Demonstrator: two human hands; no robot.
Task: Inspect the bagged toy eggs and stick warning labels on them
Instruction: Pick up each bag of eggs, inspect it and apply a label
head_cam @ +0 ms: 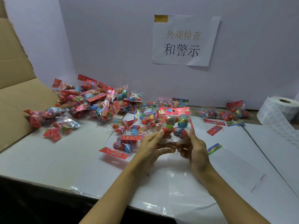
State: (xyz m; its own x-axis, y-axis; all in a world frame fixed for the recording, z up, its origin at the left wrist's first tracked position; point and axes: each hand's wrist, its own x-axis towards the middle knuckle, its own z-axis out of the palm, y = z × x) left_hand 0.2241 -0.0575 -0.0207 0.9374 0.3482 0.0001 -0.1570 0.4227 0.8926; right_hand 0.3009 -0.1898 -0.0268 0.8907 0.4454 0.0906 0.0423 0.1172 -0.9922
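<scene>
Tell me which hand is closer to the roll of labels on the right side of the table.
Right. The right hand holds the raised bag on the side toward the label roll, though well short of it. The left hand grips the bag's other side, farther away.

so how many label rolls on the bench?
1. The label roll sits at the far right edge of the table, against the back wall, its strip trailing forward. Others could lie outside the frame.

We see a white table (48,159) here: a heap of bagged toy eggs (90,102) at ten o'clock, a few bags (226,114) at two, a label roll (278,110) at three, and clear plastic sheets (186,188) at six.
</scene>
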